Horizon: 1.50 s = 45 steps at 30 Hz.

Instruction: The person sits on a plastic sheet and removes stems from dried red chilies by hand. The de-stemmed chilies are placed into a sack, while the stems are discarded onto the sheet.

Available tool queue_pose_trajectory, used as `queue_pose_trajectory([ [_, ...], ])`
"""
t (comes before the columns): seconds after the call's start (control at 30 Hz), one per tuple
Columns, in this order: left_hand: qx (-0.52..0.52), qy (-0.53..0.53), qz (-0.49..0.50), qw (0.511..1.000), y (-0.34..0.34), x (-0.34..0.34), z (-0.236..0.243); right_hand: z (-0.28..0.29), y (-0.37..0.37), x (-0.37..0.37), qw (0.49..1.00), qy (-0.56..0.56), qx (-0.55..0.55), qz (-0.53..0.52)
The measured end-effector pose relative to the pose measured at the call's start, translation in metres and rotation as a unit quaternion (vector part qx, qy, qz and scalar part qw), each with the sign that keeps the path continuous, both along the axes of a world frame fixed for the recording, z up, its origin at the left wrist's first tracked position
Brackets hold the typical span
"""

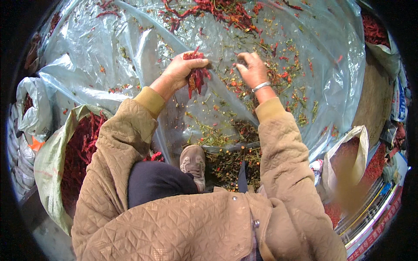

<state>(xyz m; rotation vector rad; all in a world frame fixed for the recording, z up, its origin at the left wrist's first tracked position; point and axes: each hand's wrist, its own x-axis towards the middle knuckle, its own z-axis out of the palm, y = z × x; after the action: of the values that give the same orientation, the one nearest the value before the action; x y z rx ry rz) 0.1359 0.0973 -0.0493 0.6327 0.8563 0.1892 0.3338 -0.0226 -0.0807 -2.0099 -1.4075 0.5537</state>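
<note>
My left hand is closed round a bunch of dried red chili peppers, with tips poking out above the fingers and longer pods hanging below. My right hand, with a silver bracelet at the wrist, is raised to the right of the bunch and apart from it. Its fingers are half curled, with a gap between thumb and forefinger and nothing visible there. Beneath both hands spreads a clear plastic sheet, strewn with stems, seeds and chili scraps.
More dried chilies lie on the sheet's far part. At my left stands an open woven sack of red chilies; another pale sack is at the right. My shoe is beside a heap of stems and debris.
</note>
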Motion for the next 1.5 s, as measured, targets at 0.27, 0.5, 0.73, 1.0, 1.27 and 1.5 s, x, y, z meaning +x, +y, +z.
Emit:
queue_pose_trajectory([
  [0.27,-0.019,-0.005,0.086,0.996,0.013,-0.008,-0.007,0.016,0.031,0.071,0.975,-0.010,-0.174,0.137],
  [0.5,-0.031,0.024,0.075,0.996,0.012,-0.016,0.001,-0.027,0.138,0.077,0.983,-0.160,-0.047,-0.081],
  [0.73,-0.006,0.055,0.077,0.995,0.013,-0.007,-0.002,-0.009,0.036,0.091,0.991,-0.098,-0.095,0.008],
  [1.0,-0.005,-0.006,0.096,0.995,0.013,0.006,0.003,0.010,0.019,0.122,0.981,-0.094,-0.156,-0.069],
  [1.27,-0.011,0.003,0.085,0.996,0.009,-0.016,0.019,-0.006,0.141,0.025,0.989,-0.143,-0.014,-0.021],
  [1.5,-0.017,-0.012,0.107,0.994,0.013,-0.029,0.016,-0.017,0.111,0.010,0.997,-0.066,-0.024,0.034],
])
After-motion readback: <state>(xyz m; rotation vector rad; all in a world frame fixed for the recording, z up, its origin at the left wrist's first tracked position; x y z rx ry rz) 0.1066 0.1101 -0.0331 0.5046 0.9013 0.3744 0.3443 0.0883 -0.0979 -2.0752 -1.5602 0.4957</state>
